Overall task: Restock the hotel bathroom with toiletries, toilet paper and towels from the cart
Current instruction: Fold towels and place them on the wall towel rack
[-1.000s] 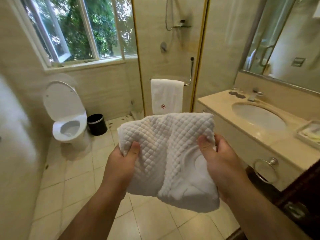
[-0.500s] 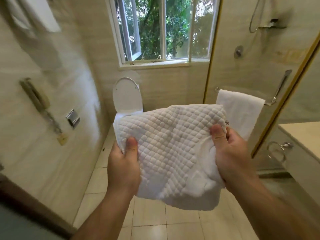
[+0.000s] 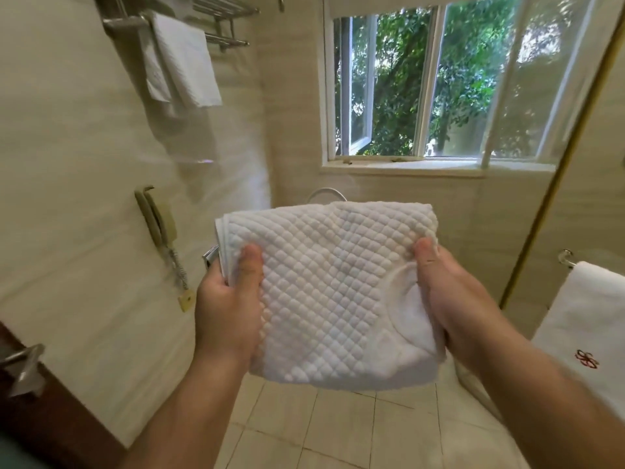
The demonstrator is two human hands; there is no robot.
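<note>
Head view: left hand (image 3: 226,306) and right hand (image 3: 453,299), grips pinching folded quilted towel (image 3: 331,292); keep folds square, raise level to towel rack (image 3: 225,10).

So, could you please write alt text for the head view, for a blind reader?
The person's left hand and right hand grip a folded white quilted towel by its sides in a tiled bathroom. Another white towel hangs from a wall rack at upper left; a window ahead shows trees.
</note>
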